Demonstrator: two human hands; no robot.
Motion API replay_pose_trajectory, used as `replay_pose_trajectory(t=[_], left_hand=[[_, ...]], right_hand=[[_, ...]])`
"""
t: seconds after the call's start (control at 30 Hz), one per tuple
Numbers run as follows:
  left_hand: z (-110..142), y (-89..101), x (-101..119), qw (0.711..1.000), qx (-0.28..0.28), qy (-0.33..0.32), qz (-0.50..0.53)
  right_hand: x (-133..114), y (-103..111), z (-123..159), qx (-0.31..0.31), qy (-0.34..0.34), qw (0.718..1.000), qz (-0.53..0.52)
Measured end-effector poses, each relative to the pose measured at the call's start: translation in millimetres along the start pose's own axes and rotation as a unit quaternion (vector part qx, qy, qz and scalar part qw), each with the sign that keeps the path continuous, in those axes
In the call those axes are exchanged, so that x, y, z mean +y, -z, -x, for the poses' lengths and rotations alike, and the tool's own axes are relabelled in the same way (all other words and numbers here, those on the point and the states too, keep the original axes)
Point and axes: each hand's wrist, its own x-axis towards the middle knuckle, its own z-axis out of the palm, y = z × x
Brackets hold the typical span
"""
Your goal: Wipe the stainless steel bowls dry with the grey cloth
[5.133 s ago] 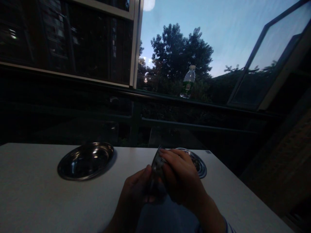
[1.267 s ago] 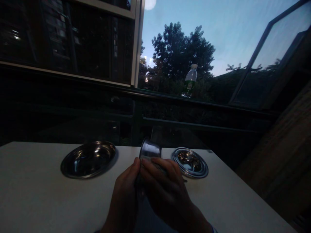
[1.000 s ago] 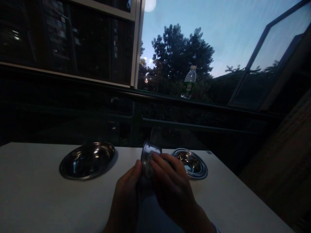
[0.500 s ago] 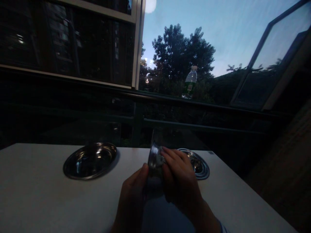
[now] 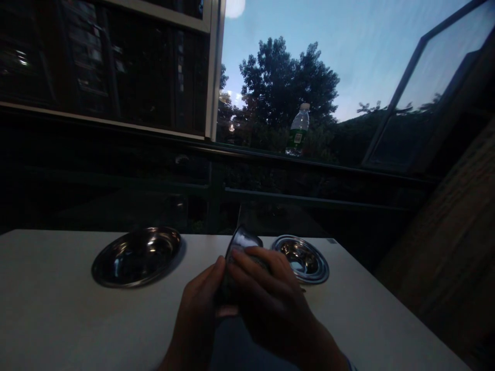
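Observation:
Tilted above the table, a shiny metal bowl [image 5: 247, 240] is gripped by my left hand [image 5: 198, 306], whose thumb lies along its near side. My right hand [image 5: 273, 304] is curled over the bowl with its fingers pressed to the surface. Under those fingers a bit of greyish, mesh-textured scrubber [image 5: 260, 260] shows; most of it is covered. My palms and the lower part of the bowl are in deep shadow.
A wide metal basin [image 5: 137, 257] stands at the left of the white table [image 5: 69, 319]. Stacked metal dishes [image 5: 323, 268] stand at the right. A small dark bit [image 5: 303, 290] shows beside my right hand. Behind, a plastic bottle [image 5: 298, 131] stands at the open window.
My right hand moves back and forth over the bowl, now lower and further left than half a second ago. The bowl's tilt shifts slightly with my left hand. Basin and dishes stay put.

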Motion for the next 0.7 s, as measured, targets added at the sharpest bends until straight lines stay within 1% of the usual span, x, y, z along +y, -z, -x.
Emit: replay_pose_trajectory(t=[0.07,0.2,0.23,0.3,0.37,0.43,0.6,0.7], left_hand=[[0.8,-0.5,0.9,1.0,0.002,-0.012,0.001],[3.6,-5.8,-0.2,0.999,0.007,0.012,-0.034],[4.1,-7.0,-0.3,0.999,0.013,0.016,-0.036],[4.4,-7.8,0.7,0.999,0.023,0.02,-0.038],[4.2,-6.6,3.2,0.999,0.031,0.009,-0.036],[4.0,-4.3,5.5,0.999,0.037,-0.006,-0.031],[5.8,-1.7,8.1,0.995,0.092,-0.031,-0.029],[6.3,-3.2,10.8,0.995,0.097,-0.019,-0.02]], right_hand=[[0.4,-1.8,0.3,0.002,0.0,1.0,-0.007],[11.1,-3.9,2.4,0.044,-0.088,0.995,0.015],[12.4,-3.8,2.7,0.048,-0.096,0.994,0.021],[10.5,-3.1,2.8,0.044,-0.076,0.996,0.02],[4.4,-2.3,2.1,0.03,-0.029,0.999,0.009],[-1.0,-1.7,1.3,0.015,-0.001,1.0,-0.005],[-2.4,-2.4,2.7,0.002,0.02,1.0,-0.001],[-4.3,-4.6,3.7,0.006,0.045,0.999,0.0]])
